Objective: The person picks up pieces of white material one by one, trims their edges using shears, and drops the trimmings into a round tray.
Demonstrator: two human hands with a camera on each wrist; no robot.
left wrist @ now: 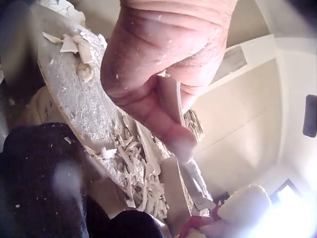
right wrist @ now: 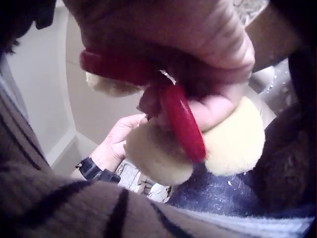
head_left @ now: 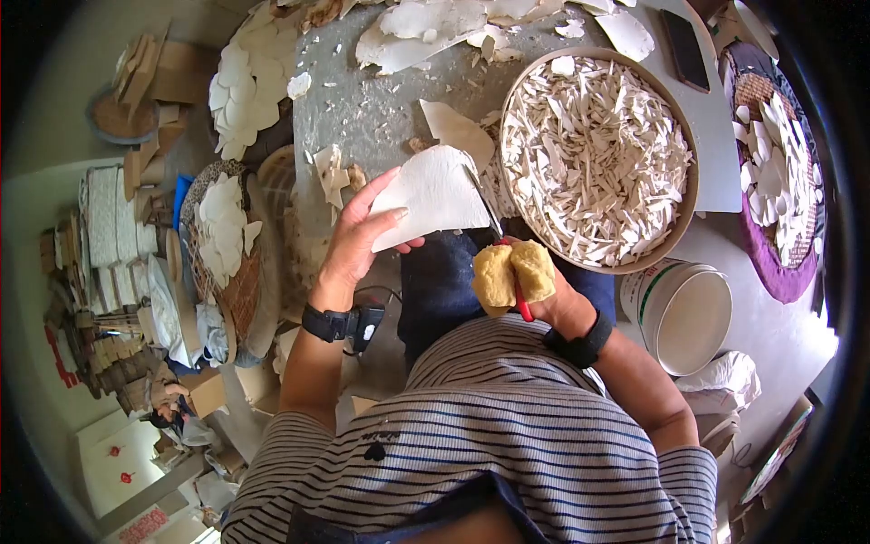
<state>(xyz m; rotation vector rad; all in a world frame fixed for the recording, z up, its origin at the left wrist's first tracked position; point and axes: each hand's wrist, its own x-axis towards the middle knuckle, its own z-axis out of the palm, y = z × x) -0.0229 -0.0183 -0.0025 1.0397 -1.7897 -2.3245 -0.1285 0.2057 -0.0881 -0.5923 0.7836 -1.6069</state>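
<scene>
My left hand (head_left: 353, 238) pinches a thin, slightly curved white sheet (head_left: 430, 201) by its left end, thumb on top. In the left wrist view, the edge of this sheet (left wrist: 171, 96) shows between thumb and fingers. My right hand (head_left: 569, 306) grips scissors (head_left: 524, 306) with red handles padded in yellow foam (head_left: 495, 277). Their dark blades lie at the sheet's right edge, partly hidden by it. In the right wrist view, the fingers curl round the red handle (right wrist: 182, 124) between foam pads (right wrist: 237, 141).
A round tray (head_left: 691, 195) full of cut white strips stands right of the sheet on a grey table (head_left: 340, 100). Larger white pieces (head_left: 421, 36) and a phone (head_left: 684, 50) lie farther back. A white bucket (head_left: 643, 304) stands at the right, below the table.
</scene>
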